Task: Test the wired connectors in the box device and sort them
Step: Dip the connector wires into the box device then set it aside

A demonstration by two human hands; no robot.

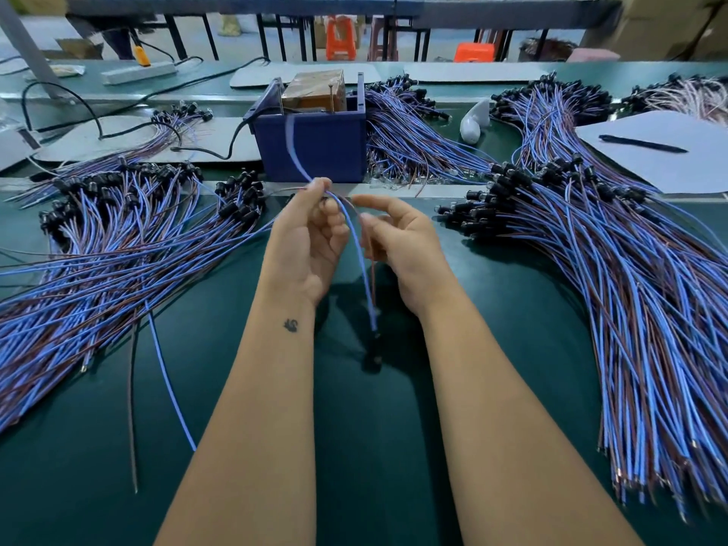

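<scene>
Green bench (378, 447), wire heaps (614, 277)

A black pen (643, 144) lies on grey sheet (677, 167); orange stools (341, 37) behind.

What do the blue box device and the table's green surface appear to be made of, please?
Blue box device: probably moulded plastic, judging by its uniform matte colour and thin straight walls. Green surface: seemingly a smooth rubber or vinyl mat, with a soft, low sheen; the exact material cannot be told.

**Factory bench under even light**

A dark green workbench surface (374, 447) fills the foreground. Beyond it stands a long dark table on black metal legs (283, 37), with orange plastic stools (340, 37) on a pale floor (35, 31).
</scene>
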